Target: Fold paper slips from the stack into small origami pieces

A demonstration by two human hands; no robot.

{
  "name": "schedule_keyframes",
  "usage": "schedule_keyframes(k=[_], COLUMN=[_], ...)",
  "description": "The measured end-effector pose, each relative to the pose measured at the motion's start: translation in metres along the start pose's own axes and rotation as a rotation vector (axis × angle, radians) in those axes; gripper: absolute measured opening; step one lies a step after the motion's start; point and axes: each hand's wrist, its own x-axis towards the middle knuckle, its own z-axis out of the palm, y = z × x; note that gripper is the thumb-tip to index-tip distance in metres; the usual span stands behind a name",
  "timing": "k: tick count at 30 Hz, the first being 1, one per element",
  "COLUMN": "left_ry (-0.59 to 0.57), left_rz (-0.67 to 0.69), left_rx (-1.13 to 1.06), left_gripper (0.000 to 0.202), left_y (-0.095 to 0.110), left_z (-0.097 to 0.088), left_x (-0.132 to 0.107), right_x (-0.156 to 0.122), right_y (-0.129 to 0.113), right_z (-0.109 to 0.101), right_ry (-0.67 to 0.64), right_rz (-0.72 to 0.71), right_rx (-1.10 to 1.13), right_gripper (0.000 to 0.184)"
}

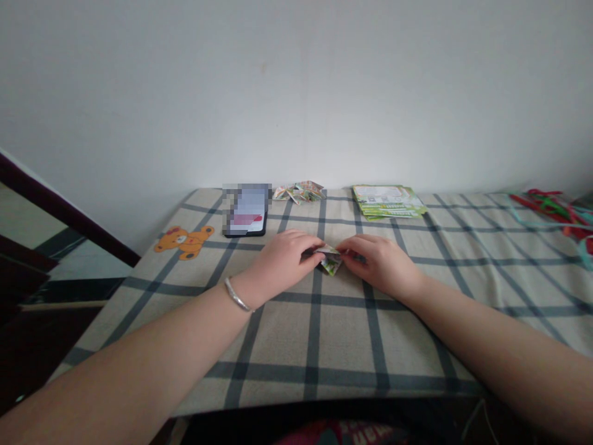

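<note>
A small folded piece of printed paper [330,264], green and white, sits between my two hands over the middle of the checked tablecloth [287,340]. My left hand [290,259], below a silver bangle [237,295], pinches its left side between thumb and fingers. At the other side, my right hand [380,262] grips the paper's right edge with its fingertips. Fingers cover part of the paper, so its full shape is hidden.
A phone [248,210], partly pixelated, lies at the back left beside several folded paper pieces [300,192]. Behind my right hand is a stack of green-and-white printed sheets [388,201]. Red and green ribbon-like items [551,204] lie far right. The left table edge shows.
</note>
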Motion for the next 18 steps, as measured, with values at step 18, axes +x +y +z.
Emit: schedule_keyframes(k=[18], left_ry=[0.057], left_rz=[-0.164], left_rx=[-0.116], left_gripper=[0.016], left_y=[0.0083], left_z=[0.0051], left_x=[0.0017], right_x=[0.0027], right_y=[-0.0064], right_z=[0.0057], right_ry=[0.036], right_rz=[0.077], right_rx=[-0.015], right_gripper=[0.005])
